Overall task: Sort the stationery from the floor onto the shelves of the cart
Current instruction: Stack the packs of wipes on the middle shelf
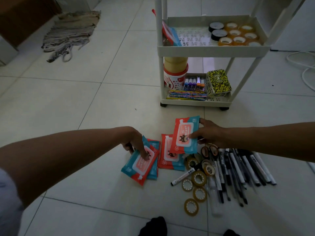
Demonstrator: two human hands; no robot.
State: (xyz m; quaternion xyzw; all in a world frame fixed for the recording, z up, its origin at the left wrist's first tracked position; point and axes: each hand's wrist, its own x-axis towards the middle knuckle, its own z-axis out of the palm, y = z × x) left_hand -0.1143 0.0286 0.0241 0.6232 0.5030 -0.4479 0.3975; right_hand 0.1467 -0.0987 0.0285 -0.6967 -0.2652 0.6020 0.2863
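Note:
Red-and-teal wipe packs lie on the tiled floor in front of the white cart (213, 50). My left hand (134, 142) grips one wipe pack (141, 165) that lies on top of another pack (154, 172). My right hand (209, 133) holds a second wipe pack (185, 135), lifted and tilted above a further pack (168, 159) on the floor. To the right lie small tape rolls (198, 178), scissors (209, 151), a white marker (183, 178) and a heap of pens (238, 169).
The cart's upper shelf holds tape rolls (237, 35) and a wipe pack (170, 35). Its bottom shelf (196, 102) holds a large tape stack (175, 72), pencils, staplers and a yellow notebook (219, 80). A rag (71, 33) lies far left; cables (305, 65) run at right.

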